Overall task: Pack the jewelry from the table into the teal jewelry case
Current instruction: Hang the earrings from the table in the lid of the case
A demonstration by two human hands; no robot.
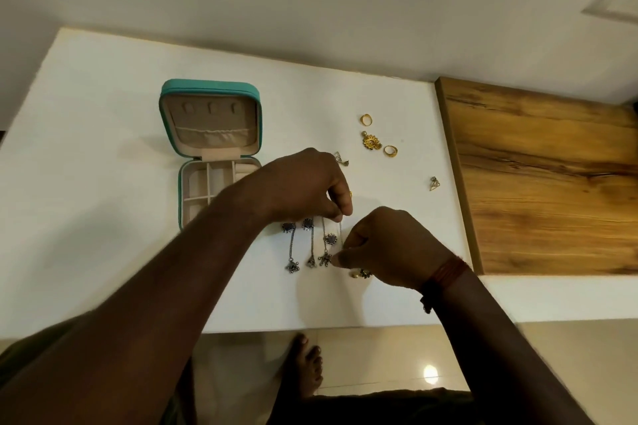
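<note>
Head view: teal case is sitting open on the white table, left of the jewelry, with the lid swung open behind the divided tray. The left forearm is crossing over the tray's near right corner.

Left hand is reaching across with fingers curled, thumb and fingertip pinching the top end of a thin silver chain. Right hand is curled too, pinching the same chain's lower end, so the chain is running straight between both hands.

Three silver drop pieces are lying side by side on the table just left of that chain, between it and the case. Two gold rings and a gold pendant are lying farther back, well apart from the case. A small triangular earring is lying near the wooden panel.

A small gold item is peeking out from under the right hand; can't tell what it is. A red thread band is sitting on the right wrist.
</note>
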